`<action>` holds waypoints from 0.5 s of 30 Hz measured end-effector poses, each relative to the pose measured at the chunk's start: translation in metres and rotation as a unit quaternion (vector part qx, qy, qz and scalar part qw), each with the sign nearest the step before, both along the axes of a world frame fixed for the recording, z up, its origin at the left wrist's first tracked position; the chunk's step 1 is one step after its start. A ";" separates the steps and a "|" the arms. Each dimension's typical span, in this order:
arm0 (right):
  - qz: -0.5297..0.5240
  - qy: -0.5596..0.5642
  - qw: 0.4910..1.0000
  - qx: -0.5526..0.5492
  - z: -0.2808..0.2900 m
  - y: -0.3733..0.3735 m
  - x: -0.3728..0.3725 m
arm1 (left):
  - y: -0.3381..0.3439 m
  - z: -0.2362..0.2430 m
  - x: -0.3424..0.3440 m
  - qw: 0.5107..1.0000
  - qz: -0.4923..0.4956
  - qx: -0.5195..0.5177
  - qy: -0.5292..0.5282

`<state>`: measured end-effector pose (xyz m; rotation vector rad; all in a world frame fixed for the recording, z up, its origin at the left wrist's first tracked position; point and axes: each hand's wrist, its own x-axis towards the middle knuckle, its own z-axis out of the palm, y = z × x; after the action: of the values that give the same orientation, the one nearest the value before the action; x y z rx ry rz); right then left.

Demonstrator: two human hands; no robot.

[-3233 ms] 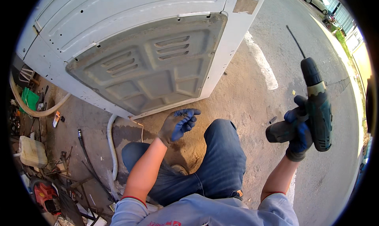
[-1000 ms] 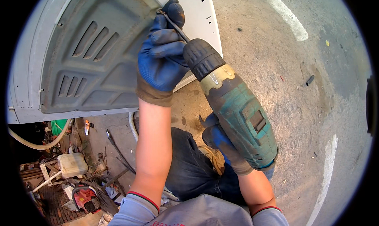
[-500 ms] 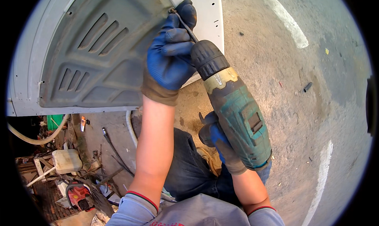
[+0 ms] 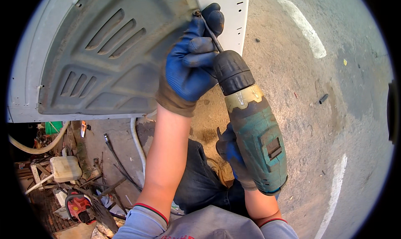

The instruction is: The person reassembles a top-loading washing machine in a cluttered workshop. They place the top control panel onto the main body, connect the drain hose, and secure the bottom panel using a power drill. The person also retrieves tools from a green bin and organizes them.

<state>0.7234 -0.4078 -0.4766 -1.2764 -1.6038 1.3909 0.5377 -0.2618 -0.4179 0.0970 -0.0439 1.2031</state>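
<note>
A teal and black power drill (image 4: 259, 143) slants up the middle of the view. My right hand (image 4: 236, 153), in a blue and dark glove, is wrapped around its handle, partly hidden behind the body. From the black chuck (image 4: 234, 72) a long thin bit (image 4: 211, 33) reaches a screw-like fastener (image 4: 197, 14) at the edge of a grey pressed-metal panel (image 4: 133, 68). My left hand (image 4: 190, 65), gloved in blue, closes its fingers around the bit beside the fastener. The panel, with slanted vent slots, sits on a white appliance cabinet (image 4: 229, 13).
Lower left lies clutter: a whitish plastic jug (image 4: 66, 169), a red and black power tool (image 4: 80, 207) and wood scraps. A black cable (image 4: 119, 157) and a pale hose (image 4: 137, 143) run over the ground beneath the cabinet. White painted stripes (image 4: 300, 20) mark the concrete at right.
The cabinet, drill and both hands have shifted rightward in the view. The drill stands slightly more upright, its rear end lower. The bit still meets the fastener, and both grips look the same.
</note>
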 end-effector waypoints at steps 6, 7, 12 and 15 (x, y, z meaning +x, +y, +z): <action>-0.071 0.066 0.995 -0.038 0.000 -0.006 -0.001 | 0.002 -0.002 0.002 0.999 0.001 0.021 0.024; -0.060 0.046 0.997 -0.024 0.002 -0.005 -0.001 | 0.002 -0.002 0.001 1.000 0.000 0.016 0.024; -0.063 -0.006 0.997 0.036 0.012 0.000 -0.001 | 0.000 0.000 0.001 0.998 0.017 0.014 0.060; -0.088 0.049 0.995 -0.008 0.015 0.000 -0.003 | -0.017 -0.021 0.002 0.988 0.046 -0.069 0.132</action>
<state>0.7203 -0.4079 -0.4617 -1.3048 -1.3828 1.3368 0.5394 -0.2790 -0.4385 0.1372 0.2785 1.2732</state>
